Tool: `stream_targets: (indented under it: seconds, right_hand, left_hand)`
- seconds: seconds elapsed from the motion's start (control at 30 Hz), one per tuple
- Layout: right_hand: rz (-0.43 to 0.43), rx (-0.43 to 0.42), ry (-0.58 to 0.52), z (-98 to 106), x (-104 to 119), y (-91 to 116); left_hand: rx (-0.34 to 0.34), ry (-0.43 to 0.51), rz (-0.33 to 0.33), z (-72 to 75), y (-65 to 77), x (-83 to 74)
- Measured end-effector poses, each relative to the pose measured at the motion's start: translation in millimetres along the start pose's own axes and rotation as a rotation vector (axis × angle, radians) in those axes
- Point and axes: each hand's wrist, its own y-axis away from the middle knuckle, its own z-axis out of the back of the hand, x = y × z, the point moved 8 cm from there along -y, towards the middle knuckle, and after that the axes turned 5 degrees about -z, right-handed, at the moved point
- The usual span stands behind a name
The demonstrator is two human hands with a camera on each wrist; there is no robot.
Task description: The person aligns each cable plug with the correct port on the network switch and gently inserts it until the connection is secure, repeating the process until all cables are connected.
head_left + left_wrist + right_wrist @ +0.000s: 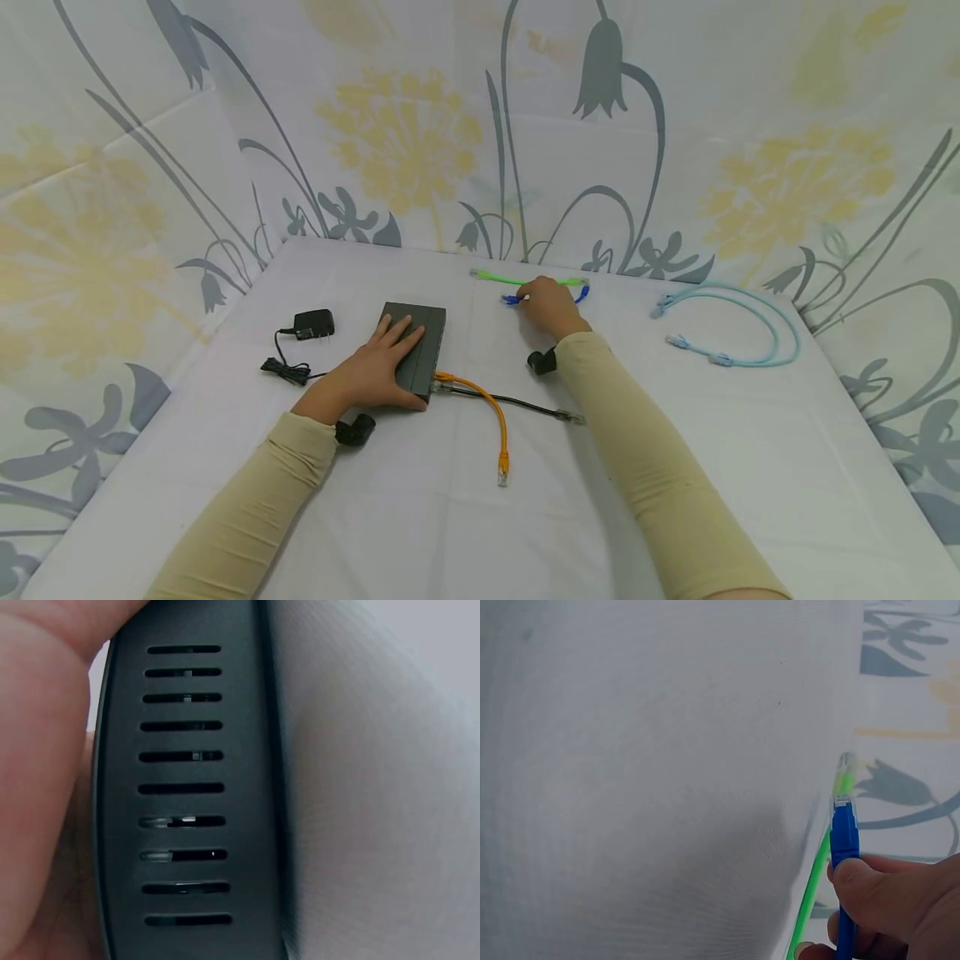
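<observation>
A dark grey network switch (425,350) lies left of centre on the white cloth. My left hand (375,367) rests on it with spread, mostly straight fingers on its top and the thumb along its near end. The left wrist view shows its slotted side (184,787) close up. Orange (491,400) and black (517,402) network cables run from its right side, their other plugs lying loose. My right hand (550,307) pinches a short blue network cable (845,829) just behind its clear plug. Close behind it lies a light green network cable (502,278).
A black power adapter (313,323) with a bundled cord (288,371) lies left of the switch. Pale blue network cables (780,321) curve across the right side. Patterned curtains (525,125) bound the cloth-covered table (450,517) at the back and sides.
</observation>
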Motion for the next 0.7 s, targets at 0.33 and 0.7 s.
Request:
stream_targets:
  seconds: [0.33,0.7]
  right_hand:
    - [0.031,0.042,-0.005,-3.9,3.3,5.0]
    - [0.086,0.040,-0.014,2.1,14.2,15.6]
  left_hand:
    - [0.001,0.001,0.000,-0.6,0.5,0.4]
    - [-0.001,0.011,-0.003,1.7,1.1,-1.8]
